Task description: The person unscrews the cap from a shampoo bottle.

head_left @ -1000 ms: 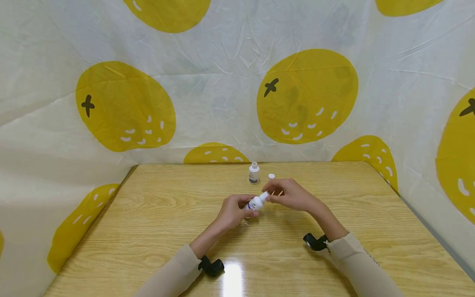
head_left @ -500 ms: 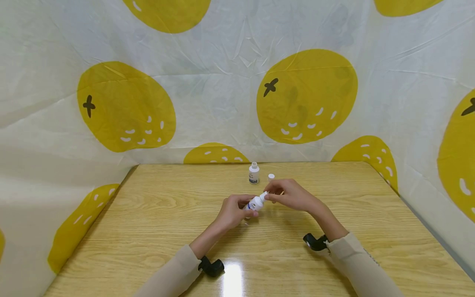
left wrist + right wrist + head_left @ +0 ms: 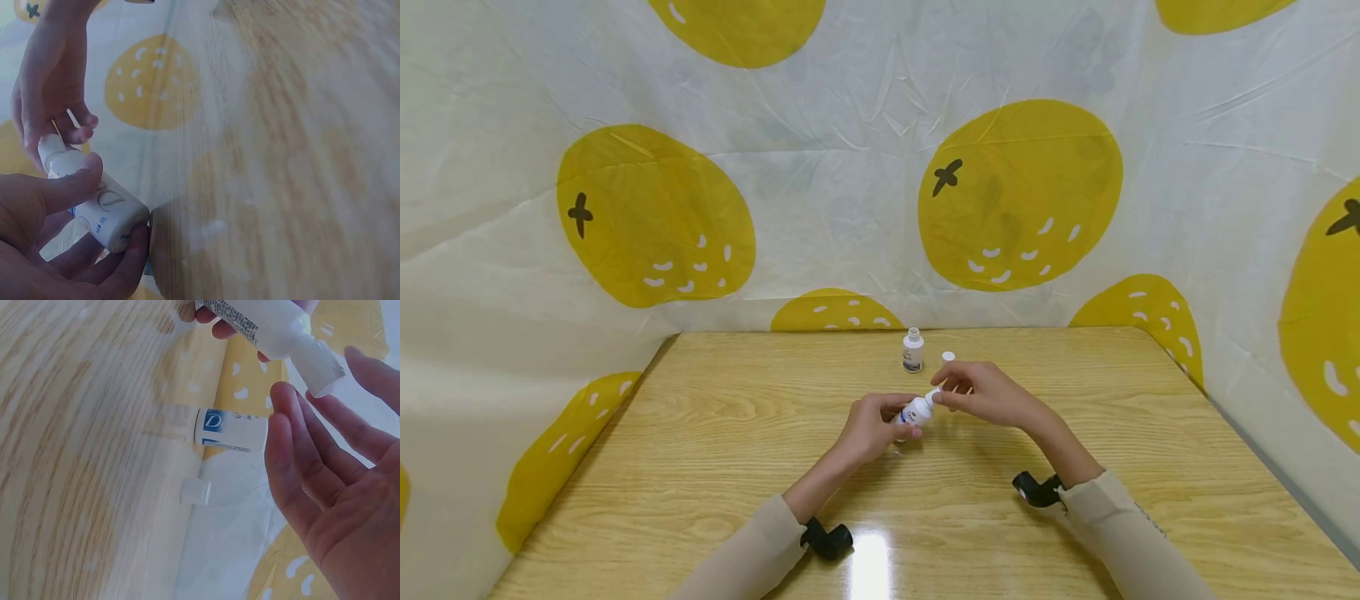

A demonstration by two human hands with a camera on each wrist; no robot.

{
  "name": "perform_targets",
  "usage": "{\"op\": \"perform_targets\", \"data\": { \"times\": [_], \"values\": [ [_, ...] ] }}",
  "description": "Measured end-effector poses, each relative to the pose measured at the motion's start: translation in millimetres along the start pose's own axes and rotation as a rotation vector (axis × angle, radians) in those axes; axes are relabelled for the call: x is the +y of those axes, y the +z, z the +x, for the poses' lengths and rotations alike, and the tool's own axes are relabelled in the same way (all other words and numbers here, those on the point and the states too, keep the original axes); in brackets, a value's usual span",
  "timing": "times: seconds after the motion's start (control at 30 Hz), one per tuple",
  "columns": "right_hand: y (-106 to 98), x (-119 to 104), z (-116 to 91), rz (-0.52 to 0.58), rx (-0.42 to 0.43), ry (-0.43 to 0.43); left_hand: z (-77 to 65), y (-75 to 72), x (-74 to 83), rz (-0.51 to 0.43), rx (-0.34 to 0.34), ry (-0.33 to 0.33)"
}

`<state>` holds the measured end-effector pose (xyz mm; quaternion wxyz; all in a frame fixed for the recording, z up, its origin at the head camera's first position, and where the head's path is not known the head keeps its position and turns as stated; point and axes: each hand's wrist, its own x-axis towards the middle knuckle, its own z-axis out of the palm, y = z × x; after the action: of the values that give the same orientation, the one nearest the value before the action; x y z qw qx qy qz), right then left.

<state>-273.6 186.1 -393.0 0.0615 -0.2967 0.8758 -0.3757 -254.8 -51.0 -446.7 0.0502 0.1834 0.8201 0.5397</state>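
Note:
My left hand (image 3: 872,427) grips a small white bottle (image 3: 914,412), its thumb across the label and its fingers curled round the base. The bottle tilts with its white cap (image 3: 317,367) toward my right hand (image 3: 988,393). In the right wrist view, the right index fingertip is right at the cap's end and the thumb lies a little off its side. The other right fingers are bent and hold nothing. Behind the hands a second white bottle (image 3: 913,350) stands upright, its threaded neck uncapped. A loose white cap (image 3: 195,491) sits on the table to its right.
The wood-grain table (image 3: 737,450) spreads out on all sides of the hands. A white curtain (image 3: 842,208) with big yellow fruit prints hangs along its back and sides. Black wrist cameras (image 3: 827,540) are worn at both cuffs.
My right fingers shift slightly about the cap, and the fingertips and thumb spread a little. The bottle and my left hand stay in place.

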Motion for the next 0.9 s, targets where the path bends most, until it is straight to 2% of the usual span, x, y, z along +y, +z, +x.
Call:
{"op": "perform_targets", "data": {
  "times": [0.17,0.37,0.57,0.9],
  "values": [
    [-0.2,-1.1,0.0,0.01,-0.007,0.012,-1.0,-0.1,1.1,0.0,-0.005,-0.014],
    [0.1,0.4,0.5,0.033,-0.02,-0.013,-0.7,0.0,1.4,0.009,0.003,-0.027],
    [0.7,0.7,1.2,0.003,-0.004,-0.031,-0.7,0.0,0.6,-0.01,0.0,-0.015],
    [0.0,4.0,0.5,0.059,-0.043,0.028,-0.1,0.3,1.0,-0.007,-0.011,-0.034]
  ]
}}
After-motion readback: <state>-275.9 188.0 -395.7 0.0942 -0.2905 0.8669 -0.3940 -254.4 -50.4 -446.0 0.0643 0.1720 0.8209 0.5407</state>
